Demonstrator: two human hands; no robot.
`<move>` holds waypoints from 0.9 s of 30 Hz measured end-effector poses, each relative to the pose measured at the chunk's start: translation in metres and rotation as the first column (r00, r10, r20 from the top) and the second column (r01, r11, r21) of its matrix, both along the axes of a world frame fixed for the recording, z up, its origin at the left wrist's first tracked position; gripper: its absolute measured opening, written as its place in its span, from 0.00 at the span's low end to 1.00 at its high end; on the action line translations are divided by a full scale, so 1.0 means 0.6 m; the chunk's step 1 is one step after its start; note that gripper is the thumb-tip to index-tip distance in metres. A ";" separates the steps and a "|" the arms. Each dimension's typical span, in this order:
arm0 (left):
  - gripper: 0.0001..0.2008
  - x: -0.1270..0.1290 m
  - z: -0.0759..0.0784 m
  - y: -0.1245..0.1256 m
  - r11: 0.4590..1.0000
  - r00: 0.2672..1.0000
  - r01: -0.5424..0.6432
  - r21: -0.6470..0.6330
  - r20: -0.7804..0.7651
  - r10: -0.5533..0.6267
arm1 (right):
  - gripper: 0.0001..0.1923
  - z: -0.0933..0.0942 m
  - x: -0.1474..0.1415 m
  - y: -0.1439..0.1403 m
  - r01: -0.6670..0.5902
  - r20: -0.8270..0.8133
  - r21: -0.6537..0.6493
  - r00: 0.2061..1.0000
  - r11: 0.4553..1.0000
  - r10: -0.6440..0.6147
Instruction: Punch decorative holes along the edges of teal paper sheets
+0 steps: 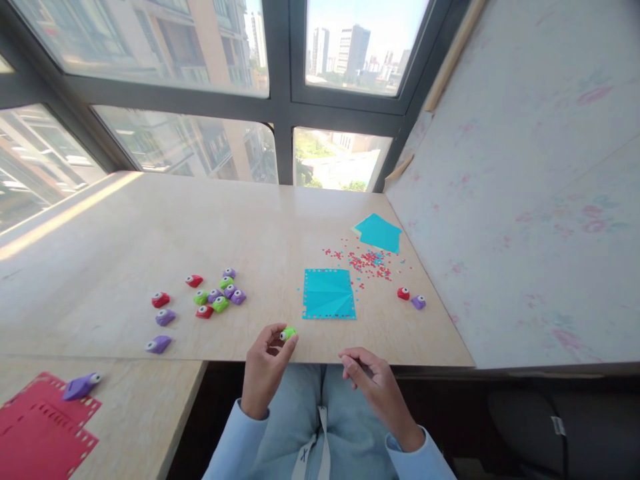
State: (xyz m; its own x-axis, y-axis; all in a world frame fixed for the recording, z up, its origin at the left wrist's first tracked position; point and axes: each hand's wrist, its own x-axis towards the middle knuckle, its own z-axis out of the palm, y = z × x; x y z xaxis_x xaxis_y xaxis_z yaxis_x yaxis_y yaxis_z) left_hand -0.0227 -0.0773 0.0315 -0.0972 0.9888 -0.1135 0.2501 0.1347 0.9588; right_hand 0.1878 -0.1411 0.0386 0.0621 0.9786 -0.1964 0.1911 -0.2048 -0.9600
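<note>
Left hand pinches unlabelled green punch.

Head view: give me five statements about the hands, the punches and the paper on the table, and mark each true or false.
1. The left hand holds a green punch at its fingertips. True.
2. The right hand rests on the blue sheet. False: it is at the table edge, short of the sheet, with no punch seen in it.
3. The blue sheet nearest the hands has small holes along its edges. True.
4. The red confetti lies left of the cluster of punches. False: it lies to the right, beyond the blue sheet.
5. A purple punch sits on the red paper at lower left. True.
</note>
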 end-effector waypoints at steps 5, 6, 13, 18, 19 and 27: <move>0.18 -0.005 -0.012 0.002 0.997 0.992 0.015 0.076 -0.123 -0.006 | 0.19 0.001 -0.007 0.003 -0.023 0.030 -0.005 0.999 1.000 0.023; 0.18 -0.006 -0.015 0.004 0.996 0.990 0.020 0.087 -0.141 -0.008 | 0.18 0.001 -0.008 0.004 -0.030 0.042 -0.002 0.999 1.000 0.030; 0.19 -0.006 -0.014 0.004 0.995 0.991 0.023 0.092 -0.130 -0.010 | 0.17 -0.003 -0.018 0.002 -0.108 0.111 -0.017 0.988 0.994 0.109; 0.23 0.007 -0.005 -0.006 0.999 0.999 0.031 0.036 -0.017 -0.030 | 0.16 0.007 -0.031 -0.002 -0.142 0.136 -0.018 0.980 0.990 0.143; 0.23 0.009 -0.004 -0.007 0.999 0.999 0.034 0.033 0.002 -0.034 | 0.15 0.010 -0.033 -0.003 -0.150 0.143 -0.014 0.978 0.989 0.151; 0.26 0.006 0.004 -0.007 0.999 0.998 0.049 0.002 0.050 -0.049 | 0.15 0.018 -0.038 -0.010 -0.179 0.191 0.003 0.966 0.984 0.175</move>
